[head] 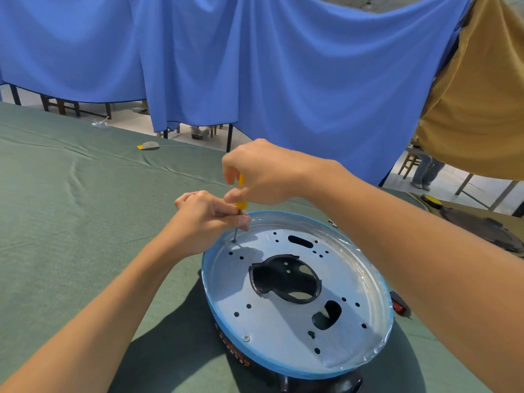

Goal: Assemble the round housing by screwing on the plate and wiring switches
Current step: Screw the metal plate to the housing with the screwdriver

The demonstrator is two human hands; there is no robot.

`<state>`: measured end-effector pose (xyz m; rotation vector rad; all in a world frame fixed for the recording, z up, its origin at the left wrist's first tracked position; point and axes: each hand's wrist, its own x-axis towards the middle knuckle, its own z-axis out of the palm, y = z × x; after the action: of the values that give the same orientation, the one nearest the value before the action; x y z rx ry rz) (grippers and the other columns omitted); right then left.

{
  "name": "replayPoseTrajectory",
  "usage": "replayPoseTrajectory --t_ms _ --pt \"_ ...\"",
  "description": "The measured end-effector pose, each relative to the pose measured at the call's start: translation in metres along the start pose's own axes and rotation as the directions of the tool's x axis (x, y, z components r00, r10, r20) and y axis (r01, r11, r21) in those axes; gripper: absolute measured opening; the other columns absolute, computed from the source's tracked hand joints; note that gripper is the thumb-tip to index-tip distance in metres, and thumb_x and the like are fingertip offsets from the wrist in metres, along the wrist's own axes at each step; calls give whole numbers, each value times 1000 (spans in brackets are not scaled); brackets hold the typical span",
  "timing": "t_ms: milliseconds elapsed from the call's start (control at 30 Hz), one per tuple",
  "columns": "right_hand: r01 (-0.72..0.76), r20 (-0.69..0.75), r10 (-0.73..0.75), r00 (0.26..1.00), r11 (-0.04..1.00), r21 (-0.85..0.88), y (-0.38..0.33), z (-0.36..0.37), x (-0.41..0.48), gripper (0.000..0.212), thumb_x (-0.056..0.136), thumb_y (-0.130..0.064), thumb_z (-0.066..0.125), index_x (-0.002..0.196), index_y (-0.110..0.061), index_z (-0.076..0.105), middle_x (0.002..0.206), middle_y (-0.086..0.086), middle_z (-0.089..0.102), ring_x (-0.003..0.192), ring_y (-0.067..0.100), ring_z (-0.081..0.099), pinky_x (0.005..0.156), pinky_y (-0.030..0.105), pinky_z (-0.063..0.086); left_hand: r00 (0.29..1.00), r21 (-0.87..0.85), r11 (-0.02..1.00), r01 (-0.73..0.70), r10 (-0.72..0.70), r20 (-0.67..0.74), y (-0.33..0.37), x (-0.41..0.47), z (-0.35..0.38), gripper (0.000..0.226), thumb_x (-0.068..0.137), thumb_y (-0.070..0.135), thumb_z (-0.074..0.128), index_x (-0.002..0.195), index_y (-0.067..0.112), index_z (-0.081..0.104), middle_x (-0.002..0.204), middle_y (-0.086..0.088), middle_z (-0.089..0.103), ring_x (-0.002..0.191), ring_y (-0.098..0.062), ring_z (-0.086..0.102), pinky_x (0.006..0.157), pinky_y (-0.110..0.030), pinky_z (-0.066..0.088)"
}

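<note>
Blue curtains point(283, 66) hang behind your table point(71, 222), which a green cloth covers. Near you on it sits the round housing point(283, 368), with the metal plate point(283, 316) lying inside its blue rim. Your right hand point(263, 174) is curled around the handle of the yellow screwdriver point(241, 205); your left hand point(204, 219) pinches the shaft lower down. The tip stands on a screw point(234, 241) at the far-left edge of the plate. I think you should keep the shaft upright and press lightly while turning, so the tip does not slip.
</note>
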<state>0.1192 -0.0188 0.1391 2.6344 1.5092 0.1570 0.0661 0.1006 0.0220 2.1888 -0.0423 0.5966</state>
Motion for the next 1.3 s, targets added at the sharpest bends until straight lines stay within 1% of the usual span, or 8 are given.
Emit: replayPoseTrajectory --t_ms 100,233,400,500,733,967,1133,1300 --pt "35 -72 -36 997 999 -13 -1 -6 -1 20 88 -27 68 76 -21 54 77 -5 50 72 11 52 50 23 37 997 -24 1000 17 -15 72 -2 -1 -2 15 93 25 67 84 29 79 93 13 78 109 -5 65 114 -48 30" --pt "-88 -163 93 982 995 42 1 8 2 41 96 -27 52 62 -19 30 66 1 36 52 18 41 47 29 31 998 46 998 31 -28 -62 0 -3 3 7 81 31 80 76 34 78 73 17 75 99 -13 65 110 -44 27" --pt "-115 -104 118 988 993 40 4 9 1 44 98 -45 47 65 -19 35 72 3 39 67 25 43 50 31 27 998 -7 999 44 -44 -39 1 -3 1 17 79 26 81 67 37 77 75 21 73 108 -11 65 110 -52 33" --pt "26 -45 -26 999 1000 -6 4 -2 1 17 90 -37 63 83 -23 56 88 -2 54 87 21 51 56 27 35 1000 46 999 8 -8 10 0 -2 -3 21 88 27 73 73 41 77 81 13 77 105 -10 66 111 -52 32" --pt "-113 -153 113 982 994 11 3 6 3 43 97 -30 47 62 -18 27 66 3 29 54 17 29 47 30 19 997 3 997 76 -76 2 0 -3 2 12 80 29 81 72 38 77 78 23 74 98 4 65 111 -49 34" --pt "21 -4 -21 1000 999 -42 2 -3 0 16 91 -36 62 93 -20 59 94 1 55 90 23 53 68 34 46 991 65 994 90 -96 97 1 2 -3 11 89 24 73 82 28 80 81 15 77 99 -4 67 114 -47 32" --pt "6 -64 -8 998 999 -41 0 -4 3 34 93 -22 59 64 -20 42 66 1 49 56 20 59 47 27 45 986 -14 992 126 -124 113 0 -2 0 7 84 22 78 91 25 80 82 16 77 80 16 63 114 -46 35" --pt "-109 -83 108 991 994 0 5 8 7 35 98 -15 45 64 -11 38 54 9 48 29 17 54 38 22 41 997 -12 999 51 -51 -63 2 -1 3 11 71 18 87 80 18 82 82 2 78 74 11 66 91 1 33"
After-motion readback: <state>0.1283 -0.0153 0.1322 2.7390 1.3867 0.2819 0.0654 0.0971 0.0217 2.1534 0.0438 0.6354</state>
